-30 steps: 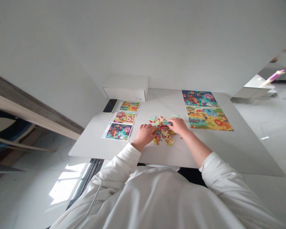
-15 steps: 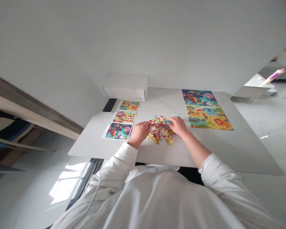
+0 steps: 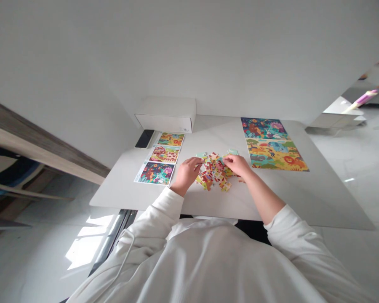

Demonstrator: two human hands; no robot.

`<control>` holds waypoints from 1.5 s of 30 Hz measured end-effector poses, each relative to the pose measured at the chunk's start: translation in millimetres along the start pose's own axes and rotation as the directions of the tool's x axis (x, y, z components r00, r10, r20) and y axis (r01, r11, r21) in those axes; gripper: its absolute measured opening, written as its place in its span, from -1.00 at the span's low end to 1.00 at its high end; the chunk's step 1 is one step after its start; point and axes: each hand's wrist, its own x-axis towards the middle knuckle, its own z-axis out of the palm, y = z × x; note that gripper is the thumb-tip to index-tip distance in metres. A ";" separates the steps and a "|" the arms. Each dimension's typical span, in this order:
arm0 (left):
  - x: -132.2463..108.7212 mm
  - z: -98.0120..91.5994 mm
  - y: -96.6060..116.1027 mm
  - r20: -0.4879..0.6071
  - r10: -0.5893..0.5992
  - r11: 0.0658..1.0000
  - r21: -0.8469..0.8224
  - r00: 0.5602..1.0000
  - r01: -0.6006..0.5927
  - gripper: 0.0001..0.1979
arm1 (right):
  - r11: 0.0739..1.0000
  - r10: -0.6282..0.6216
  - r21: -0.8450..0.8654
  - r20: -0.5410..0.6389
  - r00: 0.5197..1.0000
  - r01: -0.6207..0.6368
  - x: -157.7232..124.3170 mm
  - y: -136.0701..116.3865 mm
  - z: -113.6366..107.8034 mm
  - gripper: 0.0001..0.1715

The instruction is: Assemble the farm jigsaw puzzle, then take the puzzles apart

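A heap of loose jigsaw puzzle pieces (image 3: 215, 170), mostly red, yellow and cream, lies on the white table in front of me. My left hand (image 3: 187, 171) is at the heap's left edge, its thumb and fingers pinched on a puzzle piece that is mostly hidden. From the right, my right hand (image 3: 236, 163) reaches over the heap's far right side. Its fingertips are closed together on a small puzzle piece, only partly visible. A few pale green pieces (image 3: 232, 151) lie just beyond the right fingers.
Left of the heap lies a sheet with three small pictures (image 3: 164, 154), beside a dark phone (image 3: 144, 139). Behind them a white box (image 3: 166, 115) stands against the wall. Two assembled puzzles, a dark one (image 3: 265, 128) and a yellow one (image 3: 276, 155), lie at the right.
My right hand has lifted slightly, and its fingers, which were spread over the pieces, are now pinched together. More of the heap's right side shows. The left hand has barely shifted.
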 end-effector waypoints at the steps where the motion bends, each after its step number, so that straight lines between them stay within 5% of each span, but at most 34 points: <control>1: -2.5 4.1 -1.8 0.057 0.033 0.999 0.028 0.998 -0.035 -0.85 | 0.998 0.015 -0.067 -0.033 0.999 -0.017 0.3 6.2 -0.9 -0.81; 4: -13.4 17.8 -3.4 0.186 0.101 0.988 0.094 0.977 -0.120 -0.64 | 0.977 -0.077 -0.207 -0.099 0.992 0.055 0.8 21.4 2.2 -0.73; 8: -26.1 29.5 -3.7 0.223 0.149 0.974 0.133 0.963 -0.182 -0.32 | 0.935 -0.183 -0.309 -0.007 0.983 0.172 4.7 26.3 12.5 -0.63; 16: -33.0 38.1 -16.3 0.255 0.198 0.958 0.154 0.946 -0.242 -0.31 | 0.887 -0.139 -0.428 0.112 0.984 0.174 23.7 2.7 16.2 -0.70; 24: -31.3 47.8 -25.4 0.283 0.236 0.952 0.127 0.930 -0.280 -0.30 | 0.984 0.022 -0.181 0.110 0.994 -0.002 28.9 -3.9 18.8 -0.50; 29: -21.3 45.6 -24.8 0.278 0.258 0.948 0.110 0.925 -0.297 -0.36 | 0.998 0.052 -0.019 0.006 0.999 -0.052 30.3 -0.9 6.6 -0.65; 33: -15.6 39.6 -21.3 0.281 0.214 0.958 0.127 0.936 -0.257 -0.44 | 0.982 -0.184 -0.073 -0.116 0.976 0.176 13.4 7.2 -2.2 -0.78; 37: -13.3 37.9 -19.7 0.248 0.031 0.967 0.237 0.968 -0.092 -0.33 | 0.907 -0.375 -0.178 0.077 0.924 0.382 -18.6 18.8 1.7 -0.85; 41: -10.7 44.4 -21.4 0.273 -0.002 0.972 0.228 0.962 -0.062 -0.16 | 0.938 -0.208 -0.298 -0.086 0.974 0.174 -41.5 39.2 -1.0 -0.63; 45: -8.0 54.8 -16.1 0.277 0.180 0.976 0.066 0.944 -0.206 -0.25 | 0.936 0.001 -0.350 -0.067 0.998 -0.024 -45.0 54.2 -7.4 -0.44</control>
